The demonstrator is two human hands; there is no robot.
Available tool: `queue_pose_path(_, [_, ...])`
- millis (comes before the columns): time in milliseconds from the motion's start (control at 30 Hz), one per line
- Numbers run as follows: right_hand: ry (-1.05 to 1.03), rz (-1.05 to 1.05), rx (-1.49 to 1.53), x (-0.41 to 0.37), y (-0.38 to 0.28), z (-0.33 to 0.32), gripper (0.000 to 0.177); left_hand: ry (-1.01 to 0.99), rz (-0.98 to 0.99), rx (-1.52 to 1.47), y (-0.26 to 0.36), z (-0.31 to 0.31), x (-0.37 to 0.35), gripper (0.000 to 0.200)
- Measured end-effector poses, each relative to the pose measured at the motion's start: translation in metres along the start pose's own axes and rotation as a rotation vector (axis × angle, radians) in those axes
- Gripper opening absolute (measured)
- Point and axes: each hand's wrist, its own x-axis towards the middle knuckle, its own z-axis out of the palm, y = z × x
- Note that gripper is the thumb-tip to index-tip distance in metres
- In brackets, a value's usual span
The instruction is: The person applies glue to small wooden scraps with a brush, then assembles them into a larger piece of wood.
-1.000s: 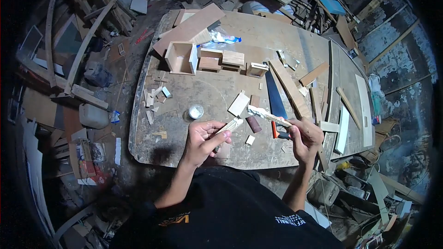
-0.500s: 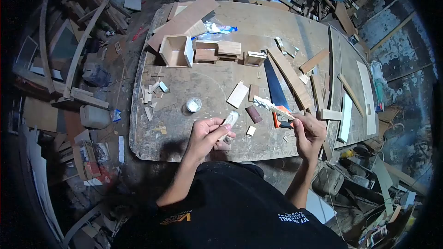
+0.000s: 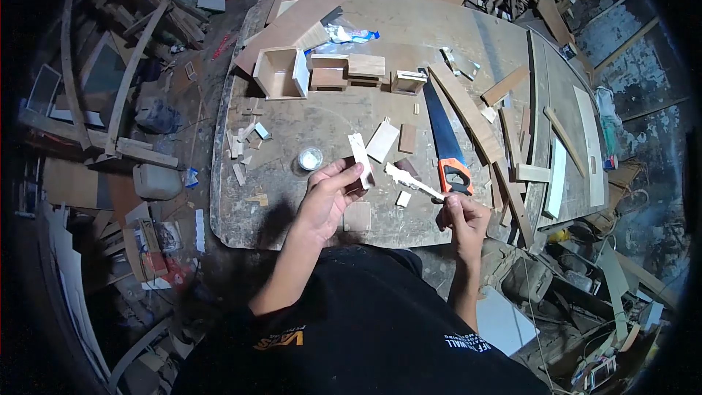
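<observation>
The left hand [image 3: 329,194] gripped a short pale wooden strip [image 3: 360,159] upright, its face turned toward the right hand [image 3: 461,213], probably for easy reach. That hand pinched a thin stick smeared with white paste [image 3: 411,181]. A small round white tub [image 3: 311,158] stood beside the left hand. An orange-handled saw [image 3: 446,145] lay beyond the right hand, blocking nothing.
</observation>
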Motion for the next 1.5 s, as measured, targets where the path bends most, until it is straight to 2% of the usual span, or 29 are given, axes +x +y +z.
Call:
queue_pose_path(167, [0.033,-0.001,-0.028,0.002,-0.002,0.007,0.018,-0.037,0.013,-0.06,0.017,0.011,-0.002,0.017])
queue_pose_path(267, [0.036,-0.075,-0.093,0.006,-0.014,0.015,0.015,-0.049,0.028,-0.101,0.019,0.012,-0.002,0.016])
queue_pose_path(433, [0.046,-0.326,-0.319,0.012,-0.016,0.021,0.018,-0.109,0.104,-0.205,0.005,-0.005,0.007,0.024])
queue_pose_path(600, [0.019,-0.591,-0.512,0.021,-0.024,0.032,0.027,-0.083,0.069,-0.305,0.008,0.001,0.0,0.014])
queue_pose_path(733, [-0.044,-0.605,-0.59,0.019,-0.028,0.031,0.028,-0.106,0.018,-0.369,0.007,-0.004,0.003,0.015])
queue_pose_path(933, [-0.047,-0.737,-0.488,0.028,-0.032,0.018,0.028,-0.03,-0.053,-0.305,0.015,0.015,-0.006,0.013])
queue_pose_path(1067, [-0.002,-0.638,-0.436,0.033,-0.042,0.017,0.025,-0.145,-0.062,-0.324,0.008,-0.001,-0.003,0.015])
queue_pose_path(1300, [-0.208,-0.516,-0.484,0.035,-0.054,0.019,0.018,-0.166,-0.01,-0.28,0.01,0.005,-0.009,0.017])
queue_pose_path(1400, [-0.224,-0.461,-0.405,0.034,-0.054,0.011,0.014,-0.222,0.02,-0.289,0.01,0.004,-0.008,0.018])
queue_pose_path(1467, [-0.124,-0.353,-0.212,0.032,-0.052,0.011,0.012,-0.227,0.04,-0.297,0.008,0.005,-0.009,0.018])
queue_pose_path(1500, [-0.127,-0.322,-0.218,0.031,-0.053,0.011,0.014,-0.212,0.054,-0.301,0.006,0.007,-0.009,0.019])
